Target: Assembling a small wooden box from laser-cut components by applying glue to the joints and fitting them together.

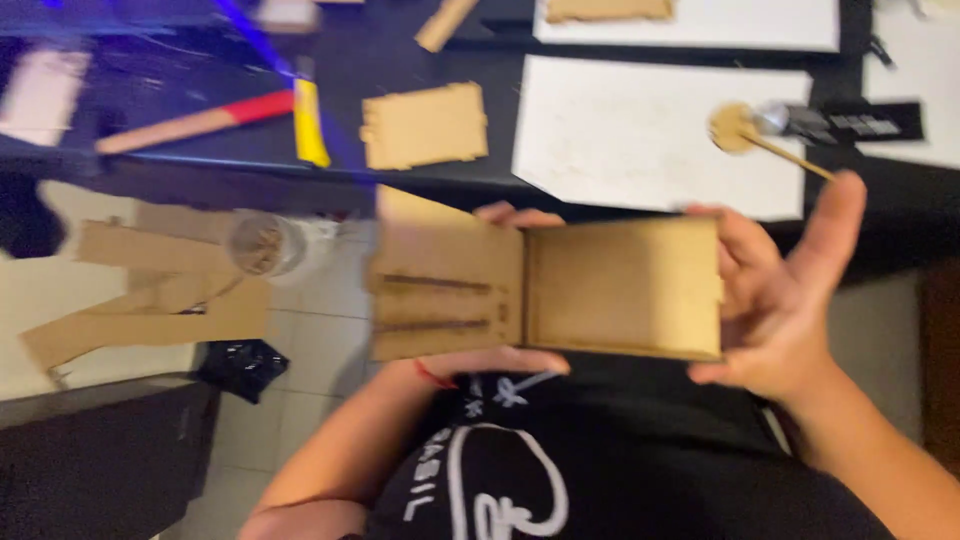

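Observation:
I hold a half-built box of thin brown laser-cut wood (620,290) in front of my chest, its open side facing me. A flat slotted panel (445,295) juts out from its left side. My left hand (500,362) grips from below and behind, thumb along the lower edge and fingertips showing over the top near the seam. My right hand (780,300) clasps the box's right edge, with the index finger raised. The picture is blurred by motion.
On the dark table beyond lie a loose notched wood panel (425,125), a white sheet (650,135), a round wooden disc on a stick (745,130), a red-and-wood handled tool (195,122) and a yellow piece (308,125). Cardboard cut-outs (150,290) and a clear cup (265,245) sit lower left.

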